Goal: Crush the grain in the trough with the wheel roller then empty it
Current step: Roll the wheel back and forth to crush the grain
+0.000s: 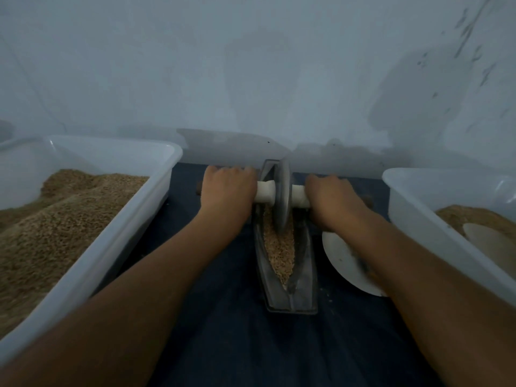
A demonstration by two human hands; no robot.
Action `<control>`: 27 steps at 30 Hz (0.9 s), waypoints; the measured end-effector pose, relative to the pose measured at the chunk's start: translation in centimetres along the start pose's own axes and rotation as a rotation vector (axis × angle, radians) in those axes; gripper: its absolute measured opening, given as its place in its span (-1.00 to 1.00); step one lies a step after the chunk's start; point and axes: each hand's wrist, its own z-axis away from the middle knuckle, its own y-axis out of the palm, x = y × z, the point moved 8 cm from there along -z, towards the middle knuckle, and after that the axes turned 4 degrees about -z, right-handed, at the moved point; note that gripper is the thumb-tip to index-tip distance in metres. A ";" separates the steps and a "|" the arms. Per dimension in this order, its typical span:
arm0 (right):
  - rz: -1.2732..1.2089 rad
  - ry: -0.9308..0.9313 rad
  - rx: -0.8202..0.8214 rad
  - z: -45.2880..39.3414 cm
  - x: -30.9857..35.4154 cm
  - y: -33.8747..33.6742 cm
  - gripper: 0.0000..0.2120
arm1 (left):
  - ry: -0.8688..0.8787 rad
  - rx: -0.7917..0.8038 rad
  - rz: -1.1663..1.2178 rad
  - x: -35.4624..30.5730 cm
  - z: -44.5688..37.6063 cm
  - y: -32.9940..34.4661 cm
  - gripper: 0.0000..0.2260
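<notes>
1. Our left hand (227, 188) is curled round the left end of the roller (281, 196) axle.
2. Our right hand (332, 196) grips the right end the same way.
3. The wheel stands upright in the far half of the trough (304, 275), its rim down in the grain (279, 252).
4. The trough lies on dark cloth (223, 317) between two white tubs (156, 196), with a white plate (343, 263) just right of it.
</notes>
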 end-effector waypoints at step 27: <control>0.015 -0.054 -0.087 3.0 0.9 -0.8 -0.73 | -0.002 -0.036 0.017 -0.2 2.7 -0.6 -0.73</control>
